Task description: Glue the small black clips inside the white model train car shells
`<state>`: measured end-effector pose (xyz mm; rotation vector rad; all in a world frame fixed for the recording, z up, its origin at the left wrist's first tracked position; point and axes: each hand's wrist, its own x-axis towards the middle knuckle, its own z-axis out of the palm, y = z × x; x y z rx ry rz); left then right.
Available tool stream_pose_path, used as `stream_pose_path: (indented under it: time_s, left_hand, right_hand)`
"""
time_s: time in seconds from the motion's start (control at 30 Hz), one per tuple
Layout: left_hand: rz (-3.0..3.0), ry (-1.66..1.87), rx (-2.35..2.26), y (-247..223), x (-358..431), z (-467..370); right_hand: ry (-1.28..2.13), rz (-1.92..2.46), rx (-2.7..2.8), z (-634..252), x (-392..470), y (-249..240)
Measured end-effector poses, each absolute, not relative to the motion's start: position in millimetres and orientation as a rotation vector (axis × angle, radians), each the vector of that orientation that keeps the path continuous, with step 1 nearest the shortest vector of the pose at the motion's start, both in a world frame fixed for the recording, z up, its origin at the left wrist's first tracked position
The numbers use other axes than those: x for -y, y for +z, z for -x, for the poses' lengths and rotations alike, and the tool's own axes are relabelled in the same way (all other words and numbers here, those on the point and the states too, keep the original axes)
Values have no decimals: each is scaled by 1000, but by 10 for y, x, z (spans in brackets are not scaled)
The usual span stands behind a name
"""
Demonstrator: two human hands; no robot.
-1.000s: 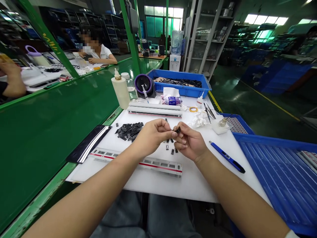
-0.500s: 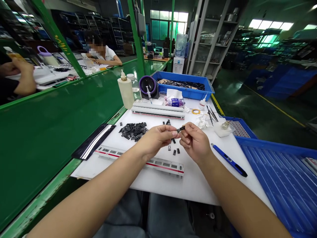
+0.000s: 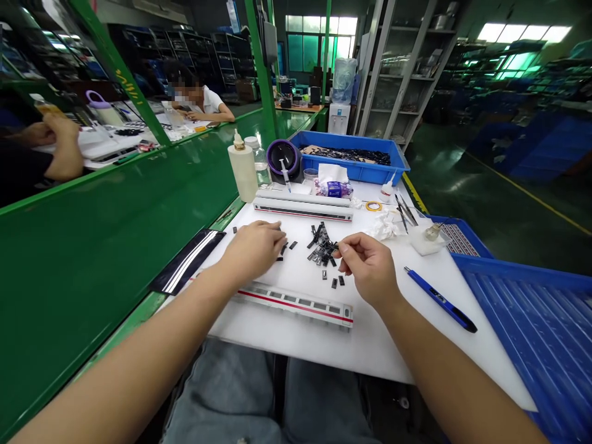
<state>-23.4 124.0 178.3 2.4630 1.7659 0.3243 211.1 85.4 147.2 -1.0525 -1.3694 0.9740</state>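
A person is sitting at a white work table (image 3: 370, 345), seen from a camera on their head. Nearest to them, a white model train car shell (image 3: 296, 303) with a red stripe is lying lengthwise on the table. Just beyond it, the left hand (image 3: 253, 248) is resting palm down over a spread of small black plastic parts (image 3: 283, 248), fingers curled on them; whether it is gripping one cannot be told. The right hand (image 3: 370, 266) is hovering beside a second pile of black parts (image 3: 322, 250), its fingertips pinched together, seemingly on one small part.

A blue pen-like tool (image 3: 439, 299) is lying to the right, well apart. Farther back, a second train car shell (image 3: 303, 207) is lying crosswise, with a cream squeeze bottle (image 3: 243, 168) and a blue bin (image 3: 351, 157) behind it.

No black part appears fitted to the near shell, so the sorting seems to be underway and the fitting seems yet to come.

Across a green divider (image 3: 115, 209), another person is working at a far bench.
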Motion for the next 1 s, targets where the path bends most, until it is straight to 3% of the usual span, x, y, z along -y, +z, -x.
stream_pose_path:
  time_s: [0.13, 0.23, 0.47, 0.67, 0.9, 1.0]
  left_hand:
    - [-2765, 317, -1015, 1751, -686, 107]
    - [-2896, 251, -873, 1578, -451, 79]
    - [-2967, 472, -1256, 1427, -450, 320]
    - [-2708, 242, -1764, 1513, -430, 500]
    - [-2738, 183, -1813, 1441, -416, 509]
    - [-2778, 194, -1776, 1427, -406, 527]
  right_hand:
    - [975, 1028, 1332, -2102, -839, 1487]
    - [965, 994, 1303, -2120, -837, 1488]
    - [988, 656, 1626, -2168, -789, 1519]
    - [491, 753, 2132, -1980, -730, 1375]
    - [-35, 841, 2244, -1772, -781, 1160]
    - [-115, 888, 2319, -1734, -787, 1149]
